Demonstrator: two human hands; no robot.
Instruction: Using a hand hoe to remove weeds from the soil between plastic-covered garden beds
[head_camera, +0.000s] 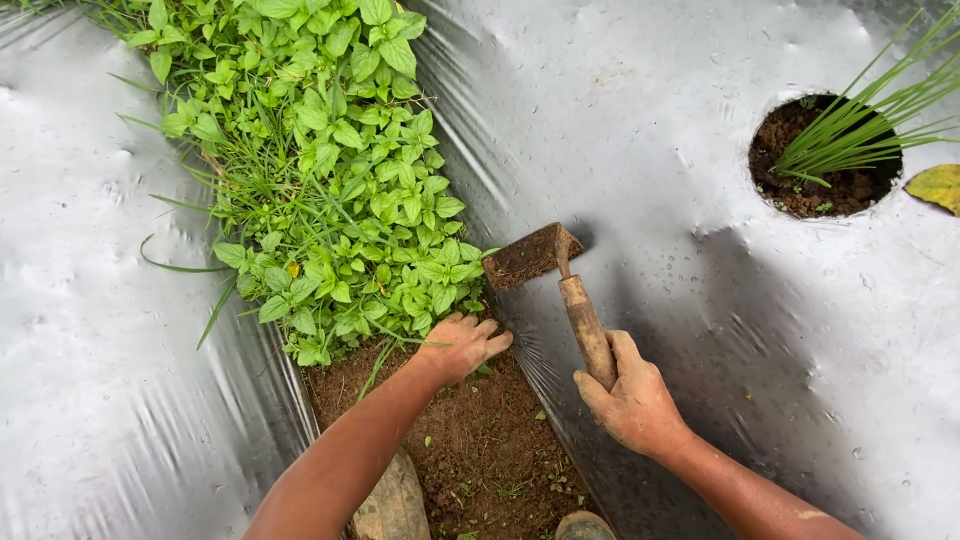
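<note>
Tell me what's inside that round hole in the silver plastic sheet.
Inside the hole in the plastic sheet there is dark soil and a clump of thin green leaves leaning right. The roots and the ground under the sheet are hidden.

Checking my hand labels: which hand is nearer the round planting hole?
Right. The right hand grips the hoe handle, below-left of the hole; the left hand is farther left at the weeds.
</note>
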